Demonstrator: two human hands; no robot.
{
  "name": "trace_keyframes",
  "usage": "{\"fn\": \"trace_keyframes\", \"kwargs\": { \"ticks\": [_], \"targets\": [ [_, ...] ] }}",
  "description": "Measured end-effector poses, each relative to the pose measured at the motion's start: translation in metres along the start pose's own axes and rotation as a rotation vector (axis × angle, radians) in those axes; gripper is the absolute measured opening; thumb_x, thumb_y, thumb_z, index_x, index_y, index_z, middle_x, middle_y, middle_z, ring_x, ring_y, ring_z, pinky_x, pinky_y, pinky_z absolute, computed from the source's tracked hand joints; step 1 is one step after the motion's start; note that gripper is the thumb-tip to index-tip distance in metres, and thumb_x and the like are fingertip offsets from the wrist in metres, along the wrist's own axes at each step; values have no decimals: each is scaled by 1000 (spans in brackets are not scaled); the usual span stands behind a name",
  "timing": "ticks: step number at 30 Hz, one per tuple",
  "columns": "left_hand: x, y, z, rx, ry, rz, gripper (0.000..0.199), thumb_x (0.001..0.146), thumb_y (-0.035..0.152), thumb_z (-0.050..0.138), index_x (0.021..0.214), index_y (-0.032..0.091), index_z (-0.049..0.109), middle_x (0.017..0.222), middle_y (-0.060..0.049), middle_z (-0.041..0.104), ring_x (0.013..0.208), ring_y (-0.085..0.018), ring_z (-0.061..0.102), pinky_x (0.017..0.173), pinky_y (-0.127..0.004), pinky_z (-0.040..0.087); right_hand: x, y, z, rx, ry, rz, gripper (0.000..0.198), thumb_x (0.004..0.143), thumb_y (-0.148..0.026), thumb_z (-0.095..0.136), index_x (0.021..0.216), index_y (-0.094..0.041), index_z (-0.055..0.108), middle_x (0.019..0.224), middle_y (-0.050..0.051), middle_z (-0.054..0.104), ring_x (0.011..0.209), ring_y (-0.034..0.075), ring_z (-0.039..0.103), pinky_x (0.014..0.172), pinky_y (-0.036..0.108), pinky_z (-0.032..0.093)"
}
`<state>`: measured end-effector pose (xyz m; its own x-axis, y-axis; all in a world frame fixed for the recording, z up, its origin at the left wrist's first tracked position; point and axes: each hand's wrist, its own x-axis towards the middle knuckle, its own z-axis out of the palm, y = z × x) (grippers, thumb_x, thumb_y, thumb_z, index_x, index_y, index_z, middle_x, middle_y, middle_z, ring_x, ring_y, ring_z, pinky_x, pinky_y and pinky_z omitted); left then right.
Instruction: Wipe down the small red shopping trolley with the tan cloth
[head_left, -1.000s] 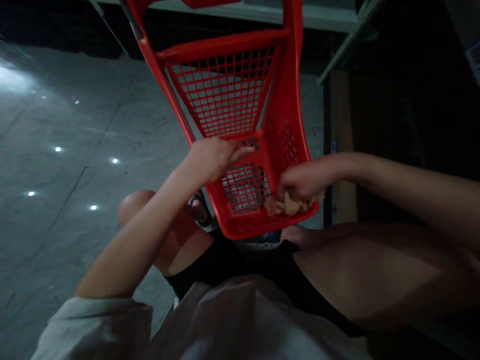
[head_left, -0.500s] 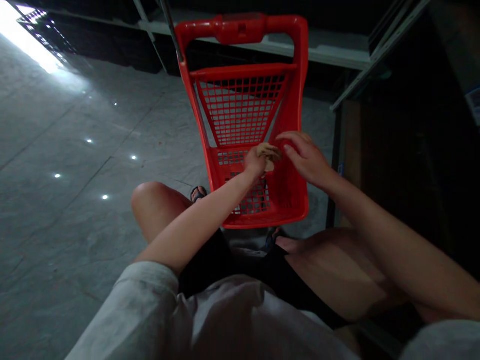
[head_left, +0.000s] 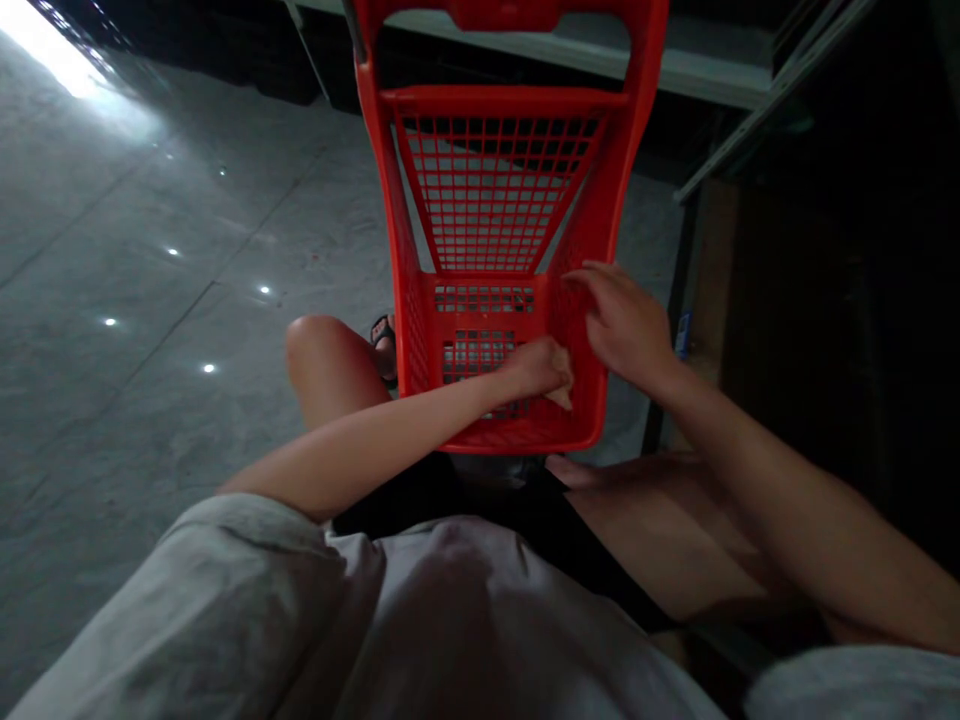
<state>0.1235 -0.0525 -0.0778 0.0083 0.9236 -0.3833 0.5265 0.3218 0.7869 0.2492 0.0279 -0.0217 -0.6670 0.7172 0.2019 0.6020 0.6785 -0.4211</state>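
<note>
Fingers of left hand [head_left: 534,368]: closed round a crumpled tan cloth [head_left: 562,388], held low inside the red basket [head_left: 517,436], near its right wall. Fingers of right hand [head_left: 634,325]: loosely parted, curved at the right rim; contact cannot be told. Floor [head_left: 150,430]: grey, with small bright light spots.

Tan material [head_left: 562,388] toward the red cart's [head_left: 525,437] near right corner is mostly hidden by the left hand [head_left: 534,368]. The cart's handle [head_left: 506,12] is cut off above; the left forearm [head_left: 420,417] covers the near left corner.
</note>
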Motion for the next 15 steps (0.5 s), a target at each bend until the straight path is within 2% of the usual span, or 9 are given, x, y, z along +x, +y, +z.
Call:
{"fn": "trace_keyframes", "kwargs": {
  "ticks": [2, 4, 5, 7, 9, 11, 13, 15],
  "targets": [
    [-8, 13, -1, -69, 66, 167, 33, 76, 14, 76, 107, 16, 64, 101, -2, 70, 91, -17, 65, 84, -29, 54, -6, -6, -11, -31, 3, 105, 46, 88, -15, 44, 127, -27, 66, 132, 5, 72, 125, 29, 66, 107, 51, 53],
    [-23, 24, 2, -137, 139, 383, 27, 74, 10, 71, 98, 18, 62, 101, -2, 68, 94, -16, 63, 86, -28, 51, -13, -8, -21, -52, 1, 213, 45, 88, -15, 43, 123, -29, 68, 126, 2, 75, 117, 29, 70, 103, 50, 53],
    [-31, 28, 5, -153, 142, 470, 24, 72, 8, 69, 93, 18, 61, 100, -2, 67, 94, -17, 62, 86, -28, 51, -17, -8, -25, -45, -1, 253, 44, 89, -16, 42, 122, -31, 68, 124, 1, 76, 117, 30, 70, 104, 51, 52],
    [-49, 33, 13, -138, 41, 571, 23, 71, 8, 68, 88, 20, 60, 102, -3, 64, 95, -18, 61, 85, -28, 50, -23, -3, -31, 23, -9, 276, 42, 92, -20, 42, 121, -33, 69, 127, 1, 74, 124, 34, 65, 110, 55, 46],
    [-65, 32, 25, -105, -120, 583, 25, 69, 10, 73, 87, 21, 59, 103, -3, 63, 93, -19, 60, 80, -28, 51, -28, 4, -32, 104, 0, 225, 39, 94, -21, 42, 120, -33, 69, 132, 3, 72, 133, 38, 58, 116, 60, 38],
    [-79, 28, 38, -73, -229, 539, 25, 68, 12, 75, 85, 21, 59, 98, -4, 63, 89, -19, 61, 78, -28, 51, -29, 11, -29, 128, 19, 120, 37, 92, -20, 45, 118, -31, 69, 139, 4, 67, 139, 38, 51, 122, 61, 30],
    [-91, 23, 50, -41, -259, 505, 19, 72, 10, 72, 75, 21, 57, 86, -4, 63, 83, -20, 61, 79, -31, 51, -29, 16, -25, 128, 44, 35, 37, 89, -20, 49, 120, -31, 67, 151, 1, 57, 148, 35, 40, 128, 61, 23],
    [-99, 21, 56, -17, -274, 508, 19, 76, 8, 67, 70, 21, 55, 81, -4, 63, 79, -20, 60, 80, -32, 51, -31, 17, -21, 181, 57, 13, 38, 92, -23, 52, 126, -34, 62, 164, -4, 41, 159, 33, 21, 131, 62, 13]
  ]
}}
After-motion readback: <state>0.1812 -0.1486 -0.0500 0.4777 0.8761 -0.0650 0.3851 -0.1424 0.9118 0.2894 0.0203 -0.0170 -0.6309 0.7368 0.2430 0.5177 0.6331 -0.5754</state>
